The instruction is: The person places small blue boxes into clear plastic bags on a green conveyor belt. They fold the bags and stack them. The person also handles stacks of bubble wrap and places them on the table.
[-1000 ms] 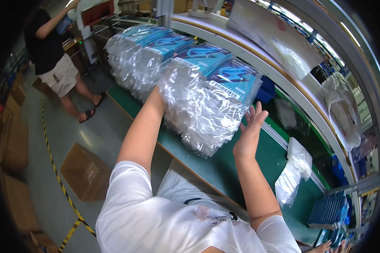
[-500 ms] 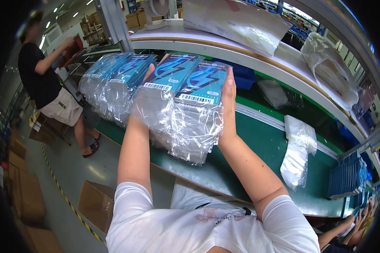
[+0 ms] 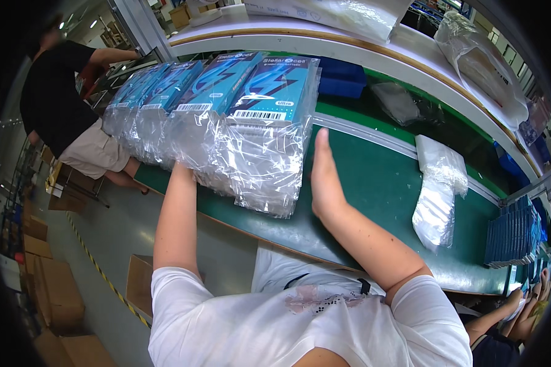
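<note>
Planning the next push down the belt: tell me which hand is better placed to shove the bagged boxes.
Probably right: the right hand stands open and upright beside the nearest bagged box; the left hand is hidden under the bags.

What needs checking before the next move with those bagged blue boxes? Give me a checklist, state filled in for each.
1. Right hand free: ok, open and flat beside the bagged blue boxes.
2. Left hand placed: cannot tell, hidden behind the bags.
3. Boxes fully on the green belt: not ok, bag ends overhang the near edge.
4. Belt right of the row clear: ok up to the pile of empty clear bags.
5. Person in black clear of the row: ok, at its far end.
</note>
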